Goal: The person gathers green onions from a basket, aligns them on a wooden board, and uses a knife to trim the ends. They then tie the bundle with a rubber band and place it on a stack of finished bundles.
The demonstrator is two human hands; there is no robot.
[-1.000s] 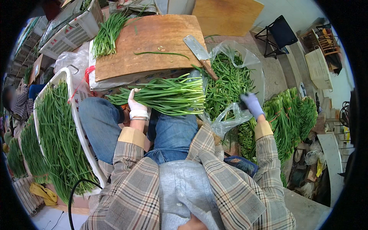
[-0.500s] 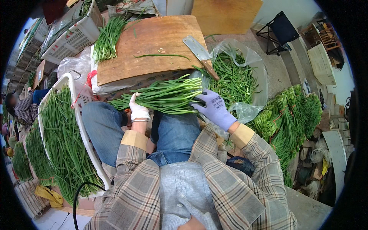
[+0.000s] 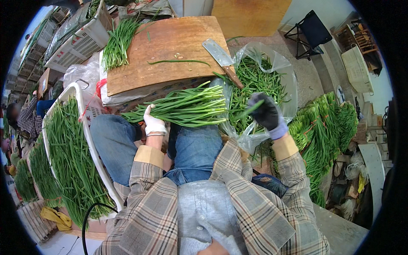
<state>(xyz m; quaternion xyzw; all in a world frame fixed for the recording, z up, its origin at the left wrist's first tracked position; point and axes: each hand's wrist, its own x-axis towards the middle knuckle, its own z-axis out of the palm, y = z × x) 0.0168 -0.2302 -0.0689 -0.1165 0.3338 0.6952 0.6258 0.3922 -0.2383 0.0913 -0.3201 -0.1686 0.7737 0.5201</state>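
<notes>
My left hand (image 3: 154, 121), in a white glove, is closed round a bunch of garlic chives (image 3: 191, 104) lying across my knees, pale stem ends to the right. To the right, my right hand (image 3: 267, 114), in a lilac glove with a black palm, is raised over a clear plastic bag (image 3: 290, 85) of loose green chive pieces (image 3: 259, 72). A green chive leaf (image 3: 250, 111), blurred by motion, sticks out from its closed fingers. A cleaver (image 3: 219, 53) with a wooden handle lies on the wooden board (image 3: 170, 42), handle overhanging the bag.
More chives (image 3: 119, 44) lie on the board's left end, with a single leaf (image 3: 178, 63) mid-board. A white basket (image 3: 83, 104) full of chives stands at my left. Tied chive bundles (image 3: 323, 131) are piled at my right. A folding stool (image 3: 312, 34) stands far right; another person (image 3: 25, 114) sits far left.
My right hand has moved right, away from the bunch's stem ends to above the plastic bag, carrying a leaf. My left hand and the bunch have stayed put.
</notes>
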